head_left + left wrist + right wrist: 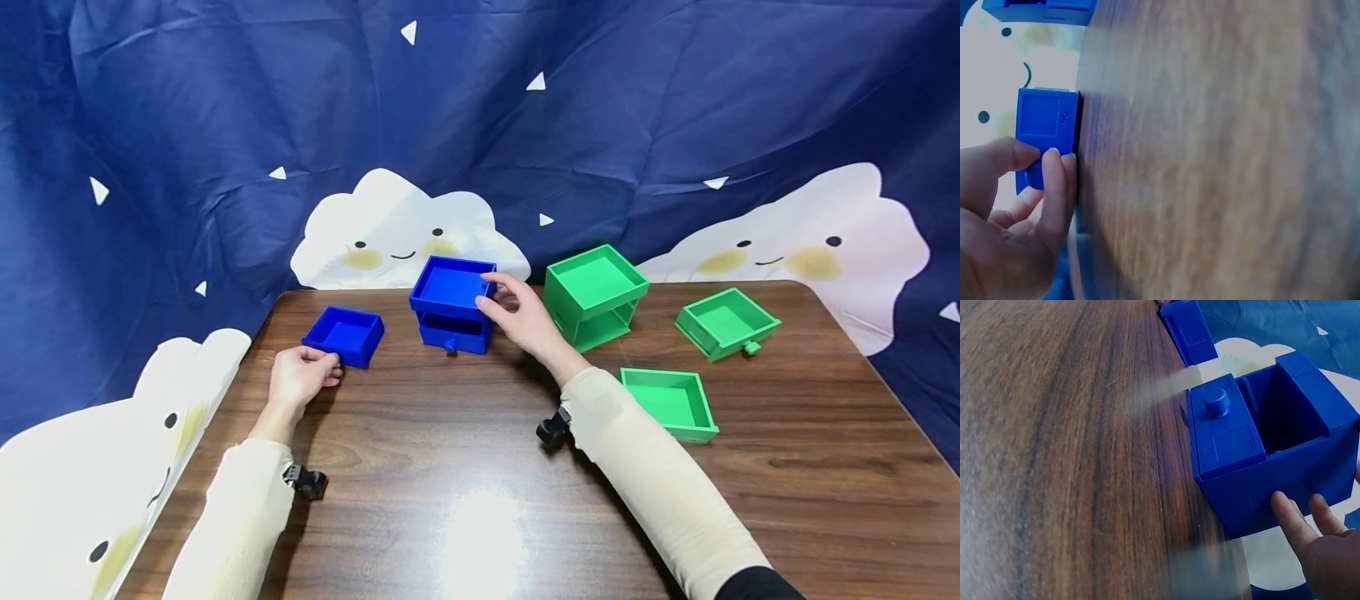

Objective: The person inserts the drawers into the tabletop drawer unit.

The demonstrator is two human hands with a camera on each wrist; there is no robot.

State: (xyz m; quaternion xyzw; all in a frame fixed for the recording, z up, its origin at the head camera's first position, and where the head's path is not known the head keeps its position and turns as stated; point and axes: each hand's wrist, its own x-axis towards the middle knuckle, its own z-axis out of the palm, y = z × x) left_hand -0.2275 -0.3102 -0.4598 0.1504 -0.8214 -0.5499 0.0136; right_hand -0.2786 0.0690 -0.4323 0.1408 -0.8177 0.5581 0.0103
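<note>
A loose blue drawer (347, 332) sits at the table's left, and my left hand (298, 382) pinches its front. The left wrist view shows thumb and fingers of the left hand (1019, 215) around the round knob (1034, 175) on the drawer's face (1040, 115). To its right stands a blue cabinet (453, 285), its lower slot filled by a drawer (465, 339) and its upper slot open. My right hand (527, 321) touches the cabinet's right side. In the right wrist view, fingertips of the right hand (1325, 550) rest against the cabinet's side wall (1247, 503).
A green cabinet (596, 283) with an open front stands just right of my right hand. One green drawer (727, 321) with a knob lies farther right, and another green drawer (667, 402) lies beside my right forearm. A blue cloth (480, 100) hangs behind the table (420, 450).
</note>
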